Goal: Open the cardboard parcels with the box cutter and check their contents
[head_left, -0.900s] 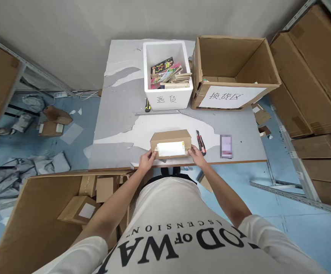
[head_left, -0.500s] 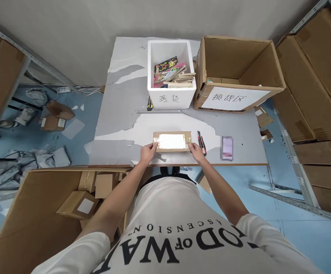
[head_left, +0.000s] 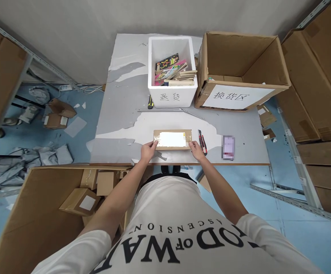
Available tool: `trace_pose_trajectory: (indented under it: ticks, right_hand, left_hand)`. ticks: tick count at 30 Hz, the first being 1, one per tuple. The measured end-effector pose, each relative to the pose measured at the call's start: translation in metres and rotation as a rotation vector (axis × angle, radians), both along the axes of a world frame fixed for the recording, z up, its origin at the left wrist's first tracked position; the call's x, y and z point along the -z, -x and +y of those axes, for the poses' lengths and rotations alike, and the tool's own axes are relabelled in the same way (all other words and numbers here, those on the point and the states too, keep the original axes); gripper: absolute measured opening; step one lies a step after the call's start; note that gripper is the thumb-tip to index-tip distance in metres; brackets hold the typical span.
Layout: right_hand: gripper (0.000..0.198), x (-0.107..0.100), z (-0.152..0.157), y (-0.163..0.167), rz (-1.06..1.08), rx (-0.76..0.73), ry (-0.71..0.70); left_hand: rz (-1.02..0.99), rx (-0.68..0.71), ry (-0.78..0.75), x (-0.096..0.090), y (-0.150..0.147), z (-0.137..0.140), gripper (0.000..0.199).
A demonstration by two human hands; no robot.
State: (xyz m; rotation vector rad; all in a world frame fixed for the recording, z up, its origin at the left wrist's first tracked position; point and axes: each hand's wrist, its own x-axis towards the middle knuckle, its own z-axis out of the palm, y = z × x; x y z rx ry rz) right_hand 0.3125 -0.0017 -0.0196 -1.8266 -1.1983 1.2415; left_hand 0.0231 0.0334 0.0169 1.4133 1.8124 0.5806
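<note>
The left hand [head_left: 148,151] grips the left end of a small carton [head_left: 172,140], and the right hand [head_left: 197,150] its right end, both held narrow with the thumbs at the ends. The carton sits at the centre of the frame, label up, above the front edge of the tabletop [head_left: 119,118]. A red-and-black cutter [head_left: 202,142] lies just beside the right hand. Tabletop spreads toward frame left; behind stand a white foam box [head_left: 172,97] and a large cardboard box [head_left: 239,97].
</note>
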Motion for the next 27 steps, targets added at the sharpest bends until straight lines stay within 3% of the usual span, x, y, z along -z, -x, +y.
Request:
trace_pose_trajectory:
  ticks: [27]
  right_hand:
    - [0.049,0.0040,-0.0026,0.0045,0.053,0.056,0.034]
  left_hand:
    - [0.025,0.006,0.019,-0.0022,0.0000,0.0012,0.053]
